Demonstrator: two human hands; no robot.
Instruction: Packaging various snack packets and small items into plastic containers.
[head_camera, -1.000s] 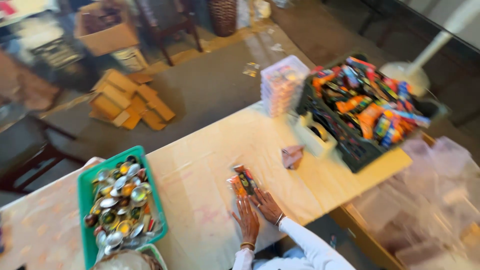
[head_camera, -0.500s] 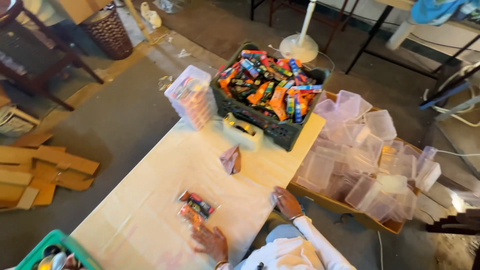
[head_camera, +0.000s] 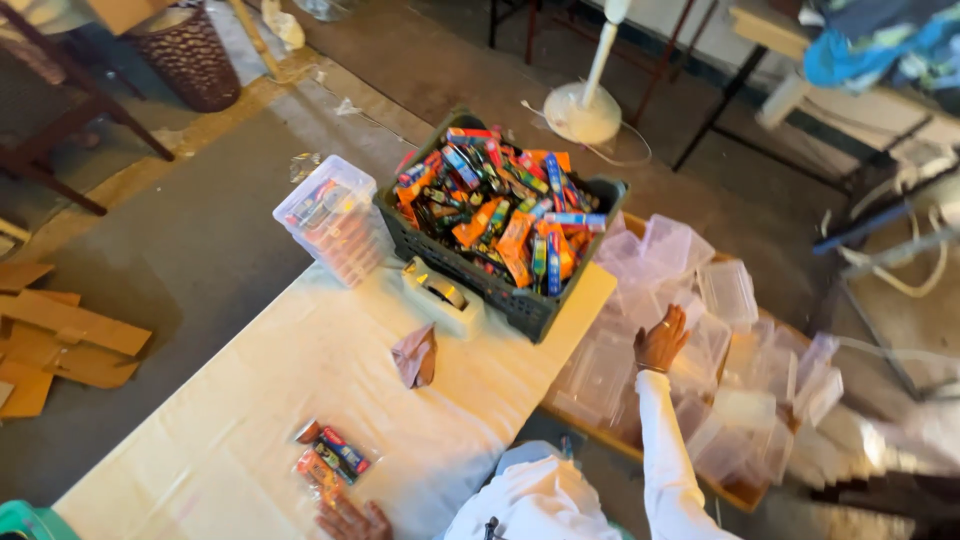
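My right hand (head_camera: 663, 338) stretches out past the table's right edge, fingers spread, over a heap of clear plastic containers (head_camera: 700, 330) in a low box; it holds nothing that I can see. My left hand (head_camera: 350, 520) rests on the cream-covered table (head_camera: 290, 390) at the bottom edge of the view, fingers just below a few colourful packets (head_camera: 328, 457) lying flat. A dark crate (head_camera: 497, 232) heaped with colourful packets stands at the table's far end.
A stack of clear lidded boxes (head_camera: 332, 218) stands left of the crate. A tape dispenser (head_camera: 440, 295) and a crumpled pink cloth (head_camera: 416, 355) lie before it. On the floor: a white fan base (head_camera: 585, 110), a woven basket (head_camera: 187, 55), cardboard pieces (head_camera: 60, 330).
The view has swung right, away from the green tray. My right hand left the table and reached out over the clear containers. My left hand stays by the packets.
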